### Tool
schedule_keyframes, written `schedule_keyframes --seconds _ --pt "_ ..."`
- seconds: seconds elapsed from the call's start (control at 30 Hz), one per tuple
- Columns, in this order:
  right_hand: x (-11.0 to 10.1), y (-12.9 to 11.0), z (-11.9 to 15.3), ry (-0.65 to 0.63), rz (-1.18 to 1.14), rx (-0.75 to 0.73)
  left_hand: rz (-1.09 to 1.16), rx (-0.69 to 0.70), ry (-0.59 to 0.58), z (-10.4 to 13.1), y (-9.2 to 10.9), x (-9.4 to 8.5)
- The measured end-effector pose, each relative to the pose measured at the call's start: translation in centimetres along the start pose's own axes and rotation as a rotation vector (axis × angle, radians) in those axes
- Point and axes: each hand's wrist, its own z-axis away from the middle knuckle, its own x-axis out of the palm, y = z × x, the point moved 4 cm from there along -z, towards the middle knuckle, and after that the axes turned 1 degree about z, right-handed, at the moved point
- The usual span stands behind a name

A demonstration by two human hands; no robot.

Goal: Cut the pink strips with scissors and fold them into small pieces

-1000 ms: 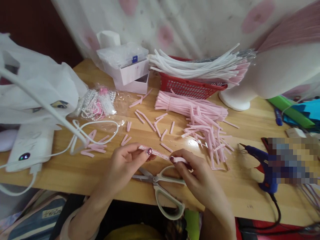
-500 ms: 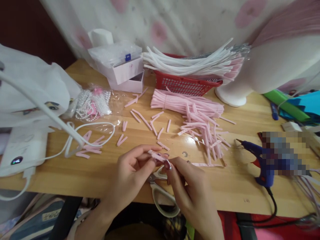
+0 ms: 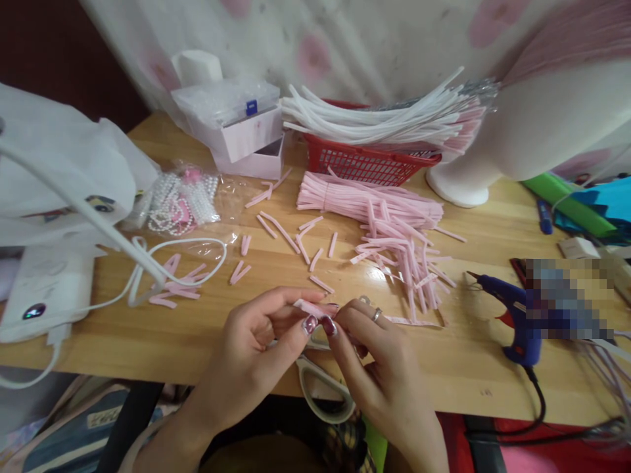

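A short pink pipe cleaner piece [image 3: 309, 308] is pinched between my two hands above the front of the table. My left hand [image 3: 266, 351] is closed on its left part, thumb on top. My right hand [image 3: 377, 358], with a ring on one finger, grips the other end, and the two thumb tips almost meet. Fingertips hide part of the piece. Below my hands lie scissors [image 3: 306, 387] with pale handles, partly covered and overhanging the table edge. Several cut pink pieces [image 3: 321, 284] are scattered just beyond, some bent into V shapes.
A pink pipe cleaner bundle [image 3: 340, 196] lies before a red basket [image 3: 362, 164] of white stems. A blue glue gun [image 3: 507, 292] is at right. Bagged pearl beads [image 3: 185, 203], a white cable [image 3: 202, 244] and a power bank [image 3: 49, 289] are at left.
My right hand has turned and its fingers have shifted, bringing the ring into view. The thumbs have come closer together over the pink piece, which is still held.
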Motion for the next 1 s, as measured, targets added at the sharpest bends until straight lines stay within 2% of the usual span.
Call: schedule_keyframes --seconds 0.5,0.73,0.9,1.0 --pt "-0.2 -0.3 -0.2 -0.013 0.013 -0.019 -0.101 0.051 0.066 0.0 0.3 -0.1" --pt "0.0 0.2 0.0 -0.024 -0.022 0.030 -0.204 0.142 0.064 0.2 1.0 -0.1" --pt "0.2 1.4 0.6 0.003 -0.285 0.185 -0.116 0.083 0.090 -0.1 0.7 -0.4" --pt "0.8 1.5 0.4 -0.132 -0.497 0.258 -0.059 0.075 0.095 -0.4 0.7 -0.8"
